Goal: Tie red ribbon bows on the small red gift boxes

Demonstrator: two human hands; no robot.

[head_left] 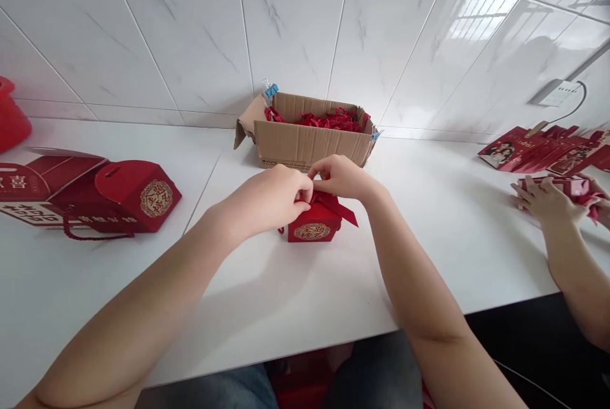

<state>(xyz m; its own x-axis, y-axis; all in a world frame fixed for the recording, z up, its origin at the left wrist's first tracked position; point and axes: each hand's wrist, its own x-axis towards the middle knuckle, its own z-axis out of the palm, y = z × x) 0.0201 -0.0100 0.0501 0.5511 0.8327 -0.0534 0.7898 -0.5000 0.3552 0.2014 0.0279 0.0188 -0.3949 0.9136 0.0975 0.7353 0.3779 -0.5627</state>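
A small red gift box [312, 228] with a gold emblem on its front stands on the white table [267, 307] right before me. A red ribbon [339, 207] lies across its top and trails off to the right. My left hand [269, 196] and my right hand [340, 177] meet over the box top, both with fingers pinched on the ribbon. The box top itself is hidden under my fingers.
An open cardboard box [309, 139] full of red ribbons stands behind, against the tiled wall. Larger red gift boxes [128, 196] lie at the left. At the right, another person's hands [548, 199] hold a red box near a stack of flat red cartons [543, 148].
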